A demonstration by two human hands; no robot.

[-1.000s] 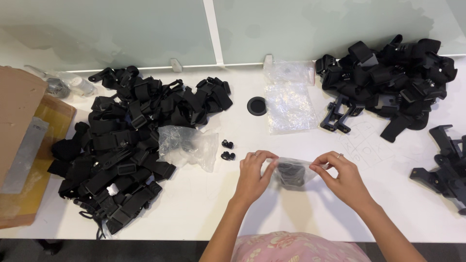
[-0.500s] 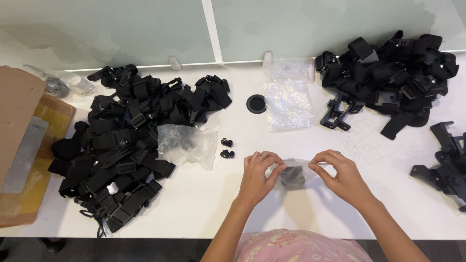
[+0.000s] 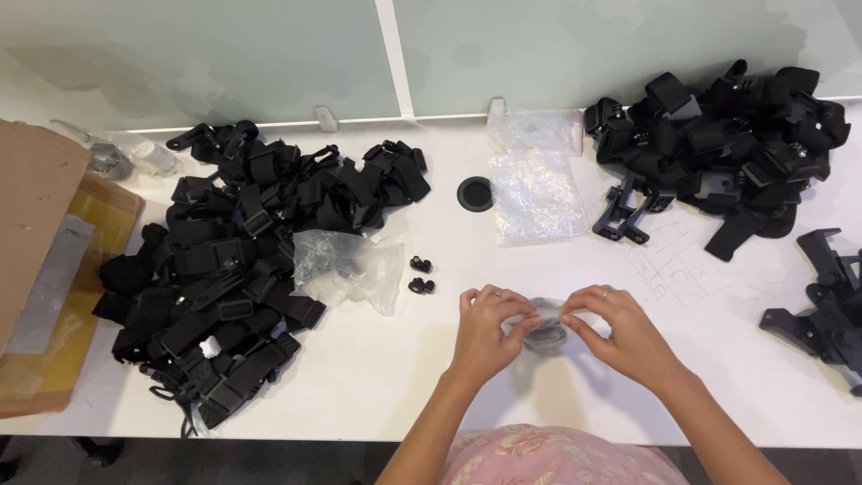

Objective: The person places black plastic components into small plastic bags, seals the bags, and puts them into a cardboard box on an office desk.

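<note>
Left hand (image 3: pixel 485 325) and right hand (image 3: pixel 620 330) both pinching small clear plastic bag with black part inside (image 3: pixel 544 327), near front edge of white desk (image 3: pixel 377 368). Keep pinch even; bag mouth can slip.

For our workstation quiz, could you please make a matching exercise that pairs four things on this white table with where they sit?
Things:
1. small clear plastic bag with a black part inside
2. round black cable hole
3. brown cardboard box
4. two small black clips

Places:
A. far left edge of the table
B. between the left hand and right hand
C. just right of the crumpled clear bag
D. left of the flat clear bags, near the glass panel

Pairs: 1-B, 2-D, 3-A, 4-C
</note>
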